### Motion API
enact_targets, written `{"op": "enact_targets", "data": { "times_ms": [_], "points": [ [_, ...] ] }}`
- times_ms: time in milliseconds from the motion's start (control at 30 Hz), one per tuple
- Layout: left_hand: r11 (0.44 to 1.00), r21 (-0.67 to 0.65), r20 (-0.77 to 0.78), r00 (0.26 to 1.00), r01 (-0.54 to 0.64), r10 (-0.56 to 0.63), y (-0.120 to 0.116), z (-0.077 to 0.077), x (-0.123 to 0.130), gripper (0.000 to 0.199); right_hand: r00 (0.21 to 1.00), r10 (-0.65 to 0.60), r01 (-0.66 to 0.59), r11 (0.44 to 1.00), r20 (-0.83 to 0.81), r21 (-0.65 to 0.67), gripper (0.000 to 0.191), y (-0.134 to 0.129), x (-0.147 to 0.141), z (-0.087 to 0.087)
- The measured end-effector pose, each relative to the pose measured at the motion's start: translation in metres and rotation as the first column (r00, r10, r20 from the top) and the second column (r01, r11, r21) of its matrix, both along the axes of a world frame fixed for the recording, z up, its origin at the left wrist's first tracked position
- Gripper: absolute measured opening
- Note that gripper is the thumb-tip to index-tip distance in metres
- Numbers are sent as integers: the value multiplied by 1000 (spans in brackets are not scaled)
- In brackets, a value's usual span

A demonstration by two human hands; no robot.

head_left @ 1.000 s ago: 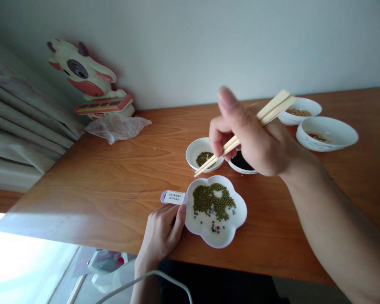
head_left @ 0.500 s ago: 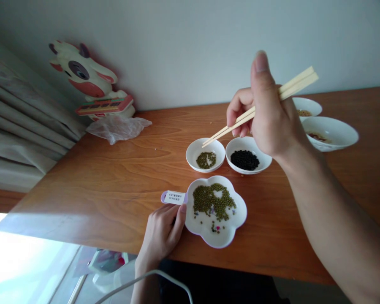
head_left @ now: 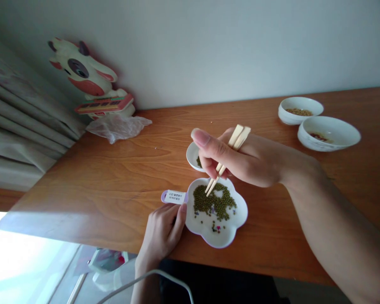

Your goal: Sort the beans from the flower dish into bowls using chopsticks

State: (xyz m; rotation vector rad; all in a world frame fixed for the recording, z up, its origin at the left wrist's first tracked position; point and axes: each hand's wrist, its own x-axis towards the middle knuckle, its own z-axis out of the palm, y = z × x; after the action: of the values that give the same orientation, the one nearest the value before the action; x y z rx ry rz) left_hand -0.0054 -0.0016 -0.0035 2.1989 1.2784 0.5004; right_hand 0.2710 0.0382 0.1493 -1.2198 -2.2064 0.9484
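Right hand (head_left: 240, 158) has dropped from above the small bowls to just over the flower-shaped dish (head_left: 237, 221); it now hides the bowl of black beans. Fingers closed around the chopsticks (head_left: 226, 158), tips nearly together and down among the green beans (head_left: 213, 202); whether a bean is pinched cannot be told. Left hand (head_left: 163, 232) unchanged: fingers loosely curled, fingertips against the dish rim, grasping nothing. Small green-bean bowl (head_left: 192, 154) partly covered. Wooden table (head_left: 114, 177) against a white wall; cow figure (head_left: 88, 80), plastic bag (head_left: 117, 126), two white bowls (head_left: 327, 133) far right.
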Motion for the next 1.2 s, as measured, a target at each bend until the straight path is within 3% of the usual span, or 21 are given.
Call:
{"op": "enact_targets", "data": {
  "times_ms": [433,667,1200],
  "points": [
    [1000,2,13,1000,0,0,0,0,0,38,983,-109,104,994,146,40,86,4,-3,-7],
    [1000,2,-2,1000,1,-1,-1,0,-1,39,980,-92,89,996,174,24,86,8,-4,-14],
    [1000,1,-7,1000,3,-3,0,1,0,40,991,-58,48,995,121,86,79,7,-9,-9]
  ]
}}
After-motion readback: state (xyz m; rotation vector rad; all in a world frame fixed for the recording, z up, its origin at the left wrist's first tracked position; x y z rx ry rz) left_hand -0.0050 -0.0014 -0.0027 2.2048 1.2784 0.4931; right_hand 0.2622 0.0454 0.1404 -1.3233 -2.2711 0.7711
